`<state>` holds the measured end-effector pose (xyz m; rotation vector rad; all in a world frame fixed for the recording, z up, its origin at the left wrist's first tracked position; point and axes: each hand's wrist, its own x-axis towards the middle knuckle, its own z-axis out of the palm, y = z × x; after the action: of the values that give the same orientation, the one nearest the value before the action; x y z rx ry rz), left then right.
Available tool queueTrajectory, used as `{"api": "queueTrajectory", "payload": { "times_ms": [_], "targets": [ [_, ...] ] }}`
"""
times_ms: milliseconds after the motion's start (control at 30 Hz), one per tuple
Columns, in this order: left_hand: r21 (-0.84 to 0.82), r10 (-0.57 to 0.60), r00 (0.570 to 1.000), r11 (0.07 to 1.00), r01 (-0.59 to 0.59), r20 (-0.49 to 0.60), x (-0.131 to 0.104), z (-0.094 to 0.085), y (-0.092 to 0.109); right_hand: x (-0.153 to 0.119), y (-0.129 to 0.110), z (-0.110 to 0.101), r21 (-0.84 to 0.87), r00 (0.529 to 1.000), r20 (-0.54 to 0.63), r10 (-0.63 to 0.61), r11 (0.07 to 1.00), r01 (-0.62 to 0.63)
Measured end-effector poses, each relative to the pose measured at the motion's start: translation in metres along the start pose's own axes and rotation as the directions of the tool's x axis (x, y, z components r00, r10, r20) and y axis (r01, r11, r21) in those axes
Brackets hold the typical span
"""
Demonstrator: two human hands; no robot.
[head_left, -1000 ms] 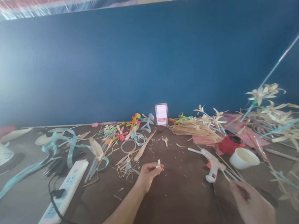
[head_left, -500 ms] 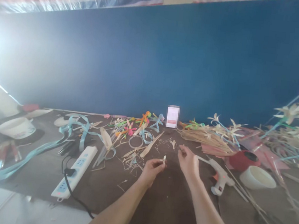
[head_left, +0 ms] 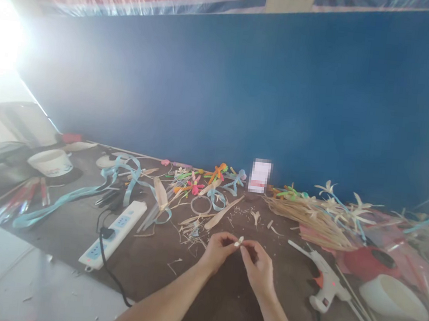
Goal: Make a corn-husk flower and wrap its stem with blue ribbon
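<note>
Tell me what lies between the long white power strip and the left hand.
Head view: thin, pale straw-like scraps lie on the brown tabletop between the power strip and left hand, with straight translucent sticks nearer the strip.

Person's two arms, one pair, bare from fingertips to the lower edge of view. Left grip (head_left: 214,255): a bare hand, slim-fingered, rounded across the back; wrist narrow; left forearm (head_left: 169,296) smooth in outline, widening away from the hand. Right grip (head_left: 260,270): a bare hand of matching build; right forearm (head_left: 278,318) likewise smooth and tapering wristward. Fingernails: too small to tell.
</note>
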<state>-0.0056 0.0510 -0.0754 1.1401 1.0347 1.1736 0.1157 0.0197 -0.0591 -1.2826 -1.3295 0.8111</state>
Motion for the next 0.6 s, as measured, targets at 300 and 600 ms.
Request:
{"api": "queueTrajectory", "payload": {
  "times_ms": [300,600],
  "targets": [
    [0.255,0.102,0.995,0.962,-0.100,0.008,-0.004,0.000,0.002,0.000,0.000,-0.002,-0.034,1.000,0.022,0.002,0.999,-0.001],
    [0.404,0.235,0.971,0.885,-0.230,0.037,-0.009,0.001,0.013,0.001,-0.001,-0.005,0.033,0.998,0.060,-0.018,0.999,0.016]
  ]
}}
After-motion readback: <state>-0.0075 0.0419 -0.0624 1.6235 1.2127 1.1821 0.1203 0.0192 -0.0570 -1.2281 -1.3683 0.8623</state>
